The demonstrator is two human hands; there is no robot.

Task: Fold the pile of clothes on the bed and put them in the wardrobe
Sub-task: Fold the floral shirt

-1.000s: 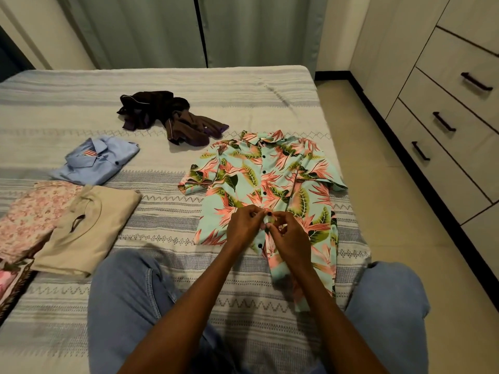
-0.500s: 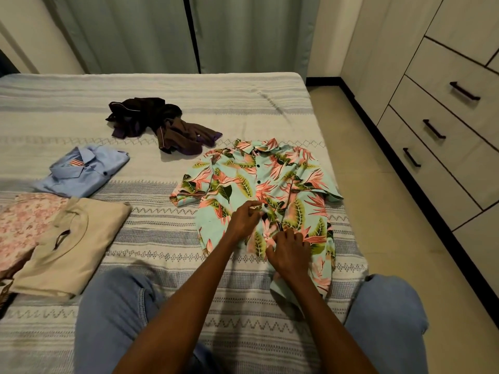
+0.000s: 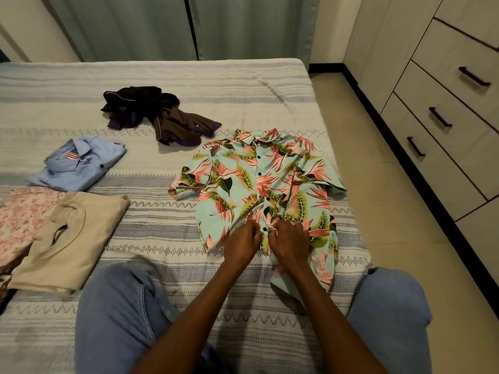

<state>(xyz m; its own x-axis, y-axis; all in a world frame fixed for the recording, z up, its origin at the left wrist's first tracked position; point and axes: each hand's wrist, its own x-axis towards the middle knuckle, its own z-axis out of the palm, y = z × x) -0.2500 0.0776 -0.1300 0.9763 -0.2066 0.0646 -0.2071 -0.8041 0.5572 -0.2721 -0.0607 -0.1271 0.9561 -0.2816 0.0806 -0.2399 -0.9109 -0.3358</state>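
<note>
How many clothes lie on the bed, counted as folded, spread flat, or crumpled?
Folded: 3, the blue shirt, the beige top, the pink floral garment.
Spread flat: 1, the tropical print shirt, pinched at its button line by the left hand and the right hand.
Crumpled: 1, the dark heap.
Total: 5.

I see bare bed [image 3: 167, 160] between the floral shirt [image 3: 259, 184] and the folded blue shirt [image 3: 81, 164], wide enough for a hand. The dark crumpled garments [image 3: 159, 114] block the way just beyond it. The beige folded top [image 3: 73, 238] crowds my left. Open floor [image 3: 378, 211] runs between bed edge and wardrobe drawers [image 3: 445, 125].
</note>
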